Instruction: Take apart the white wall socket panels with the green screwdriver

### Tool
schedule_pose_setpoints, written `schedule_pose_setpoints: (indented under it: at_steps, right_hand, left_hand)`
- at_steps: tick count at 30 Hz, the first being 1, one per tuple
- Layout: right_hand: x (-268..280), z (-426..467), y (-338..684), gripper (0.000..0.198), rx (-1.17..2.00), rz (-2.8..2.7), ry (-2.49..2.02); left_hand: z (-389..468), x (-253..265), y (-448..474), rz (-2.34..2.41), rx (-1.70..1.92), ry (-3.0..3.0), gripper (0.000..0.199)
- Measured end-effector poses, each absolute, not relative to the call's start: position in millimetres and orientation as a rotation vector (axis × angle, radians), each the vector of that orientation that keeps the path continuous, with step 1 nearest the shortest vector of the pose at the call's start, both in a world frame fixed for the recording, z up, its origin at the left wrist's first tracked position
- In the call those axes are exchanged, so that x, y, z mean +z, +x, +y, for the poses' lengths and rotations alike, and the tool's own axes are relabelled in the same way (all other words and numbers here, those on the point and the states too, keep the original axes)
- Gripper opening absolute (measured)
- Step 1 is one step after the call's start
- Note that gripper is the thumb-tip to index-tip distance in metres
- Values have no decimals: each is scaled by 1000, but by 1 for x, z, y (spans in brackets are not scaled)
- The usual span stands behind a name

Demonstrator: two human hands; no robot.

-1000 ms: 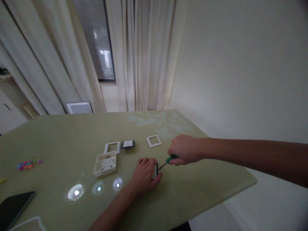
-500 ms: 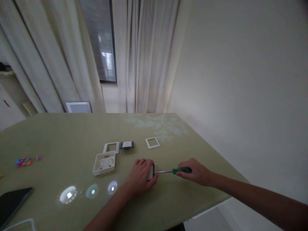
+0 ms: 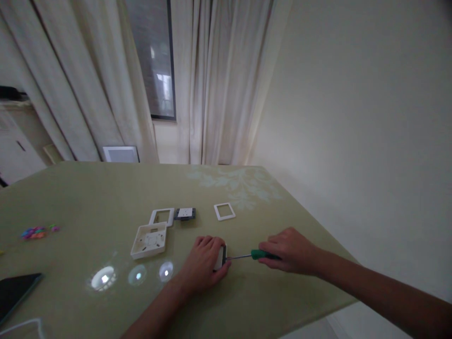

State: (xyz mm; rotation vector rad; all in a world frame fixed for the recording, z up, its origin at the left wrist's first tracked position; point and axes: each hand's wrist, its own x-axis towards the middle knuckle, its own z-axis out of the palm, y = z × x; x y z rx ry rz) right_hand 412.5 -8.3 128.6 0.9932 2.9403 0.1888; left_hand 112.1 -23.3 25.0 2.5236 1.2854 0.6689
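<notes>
My left hand [image 3: 205, 261] is closed over a small white plate with a dark edge [image 3: 221, 258], pinning it to the table; most of it is hidden under the palm and fingers. In my right hand [image 3: 291, 252] is a screwdriver with a green handle [image 3: 259, 254]. Its metal shaft points left, and the tip meets the plate's dark right edge. Beyond my hands lie a white square frame [image 3: 218, 212], a wall socket module [image 3: 185, 213] in white and dark grey, and a second white frame [image 3: 151, 217]. A white mounting box [image 3: 150, 241] sits open side up against that second frame.
Small colourful pieces [image 3: 34, 232] lie at the left. A dark tablet-like object [image 3: 17, 292] and a white cable-like loop [image 3: 28, 323] are at the near left. The green tabletop [image 3: 106, 202] ends near a wall on the right; curtains [image 3: 226, 94] hang behind it.
The screwdriver has tilted a little, its tip lower along the plate's edge. My right hand has shifted slightly right and turned. My left hand still holds the plate. The view has moved slightly.
</notes>
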Motion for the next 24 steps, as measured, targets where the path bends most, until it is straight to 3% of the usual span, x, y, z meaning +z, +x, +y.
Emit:
schedule_pose_setpoints:
  at_steps: [2, 4, 9, 24]
  right_hand:
    - [156, -3, 396, 38, 433, 2871, 759]
    - [179, 6, 376, 37, 477, 2810, 570]
    - [202, 35, 345, 36, 168, 2738, 744]
    - [105, 2, 408, 57, -268, 2929, 1360]
  left_hand:
    - [-23, 25, 112, 1281, 668, 2528, 26]
    - [-23, 24, 112, 1277, 660, 2537, 26]
    - [-22, 24, 108, 1274, 636, 2573, 25]
    - [-17, 18, 106, 1316, 721, 2587, 22]
